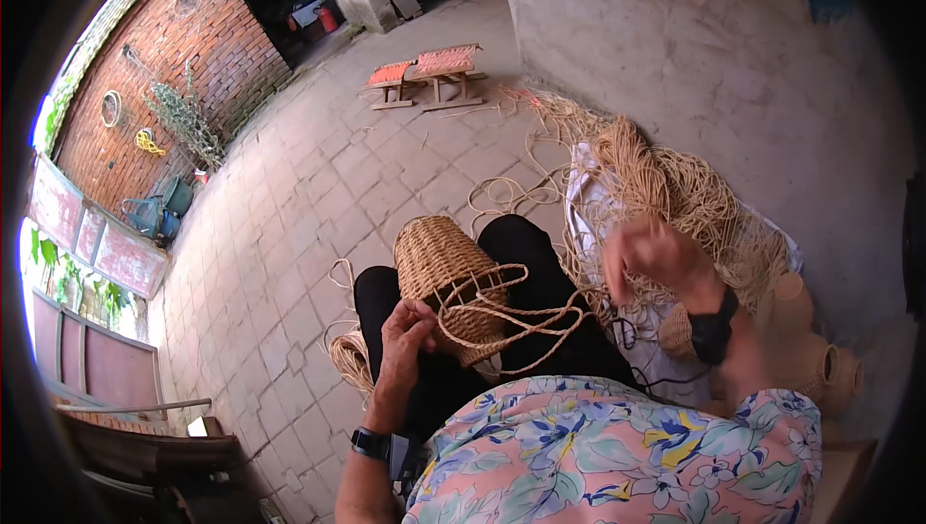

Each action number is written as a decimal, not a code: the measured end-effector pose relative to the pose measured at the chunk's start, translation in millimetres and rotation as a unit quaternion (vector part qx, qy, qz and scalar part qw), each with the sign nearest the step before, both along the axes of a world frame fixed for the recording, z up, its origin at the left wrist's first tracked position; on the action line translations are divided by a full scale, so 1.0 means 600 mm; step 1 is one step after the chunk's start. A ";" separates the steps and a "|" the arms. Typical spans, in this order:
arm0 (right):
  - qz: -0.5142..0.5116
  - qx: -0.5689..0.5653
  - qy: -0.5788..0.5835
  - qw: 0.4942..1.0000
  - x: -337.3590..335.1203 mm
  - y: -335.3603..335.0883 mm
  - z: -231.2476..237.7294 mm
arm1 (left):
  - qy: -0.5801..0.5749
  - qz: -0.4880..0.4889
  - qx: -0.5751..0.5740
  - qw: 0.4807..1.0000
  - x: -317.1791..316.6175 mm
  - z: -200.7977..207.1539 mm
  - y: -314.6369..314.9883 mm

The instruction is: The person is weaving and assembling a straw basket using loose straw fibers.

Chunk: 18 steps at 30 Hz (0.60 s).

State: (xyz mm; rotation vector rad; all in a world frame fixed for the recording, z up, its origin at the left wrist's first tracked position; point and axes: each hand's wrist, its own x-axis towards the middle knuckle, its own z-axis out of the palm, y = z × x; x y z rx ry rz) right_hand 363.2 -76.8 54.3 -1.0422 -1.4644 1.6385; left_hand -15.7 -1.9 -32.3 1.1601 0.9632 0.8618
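Observation:
A tan woven basket (pixel 439 246) lies tilted across my lap, its closed end pointing away and a gap of bare upright strands showing in its weave. My left hand (pixel 409 329) is closed at the near left part of the basket, thumb and fingertips pinched on its edge. From the right side of the gap, loops of loose twisted cord (pixel 545 333) spill over my dark trousers (pixel 526 244). My right hand (pixel 656 252) is raised off to the right, apart from the basket and in front of the cord pile; motion smears its fingers.
A big heap of tan cord (pixel 704 191) on a white sheet (pixel 582 172) lies along the plaster wall. Several woven pieces (pixel 820 365) stand at my right. Another cord coil (pixel 349 358) sits by my left leg. Two low stools (pixel 446 61) stand farther off on the paved floor.

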 end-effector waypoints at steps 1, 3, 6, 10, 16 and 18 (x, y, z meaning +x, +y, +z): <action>-0.049 0.049 -0.023 0.997 -0.015 0.027 -0.004 | 0.002 0.003 -0.003 1.000 0.000 -0.006 0.005; -0.142 0.230 -0.200 0.942 -0.075 0.085 -0.038 | 0.004 0.004 -0.005 1.000 0.002 -0.013 0.010; -0.181 0.451 -0.476 0.733 -0.148 0.121 -0.130 | -0.010 0.021 -0.025 0.999 0.014 -0.014 0.009; -0.066 0.358 -0.391 0.845 -0.185 0.137 -0.149 | -0.041 0.036 -0.034 0.998 0.008 -0.016 0.004; -0.274 0.254 -0.567 0.734 0.011 0.120 -0.269 | -0.058 0.016 -0.038 0.998 0.003 -0.011 0.004; -0.320 0.191 -0.545 0.751 0.046 0.099 -0.265 | -0.066 0.006 -0.034 0.997 0.006 -0.002 0.003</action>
